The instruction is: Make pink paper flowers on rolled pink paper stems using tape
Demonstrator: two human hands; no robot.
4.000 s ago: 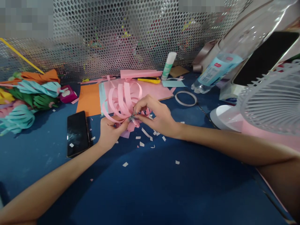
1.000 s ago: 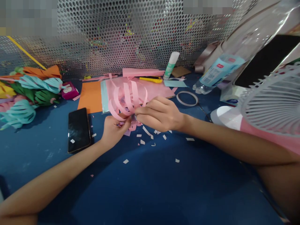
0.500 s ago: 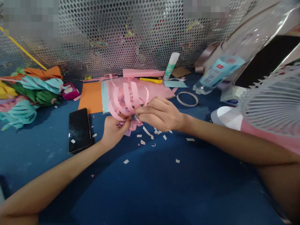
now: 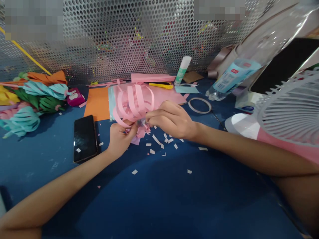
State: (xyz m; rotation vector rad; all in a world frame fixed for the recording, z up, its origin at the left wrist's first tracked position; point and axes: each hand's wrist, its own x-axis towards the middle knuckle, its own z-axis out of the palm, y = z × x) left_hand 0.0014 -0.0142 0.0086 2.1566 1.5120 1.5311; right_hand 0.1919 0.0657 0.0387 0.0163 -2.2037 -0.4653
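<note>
Looped pink paper strips form an open, round shape at the middle of the table. My left hand is closed on its base, thumb and fingers pinching the gathered paper ends. Just to the right, my right hand has its fingertips pressed together beside that base; whatever they hold is hidden. Below the loops lie small pink and purple paper pieces, and white scraps are scattered around them.
Left of my hands lie a phone and finished-looking coloured paper-strip bundles. Behind are orange paper, a yellow cutter and a glue stick. On the right are a tape ring, a plastic bottle and a fan.
The pink strip loops have shifted slightly left and tilted that way. A small gap has opened between them and my right hand's knuckles. My left hand keeps its pinch.
</note>
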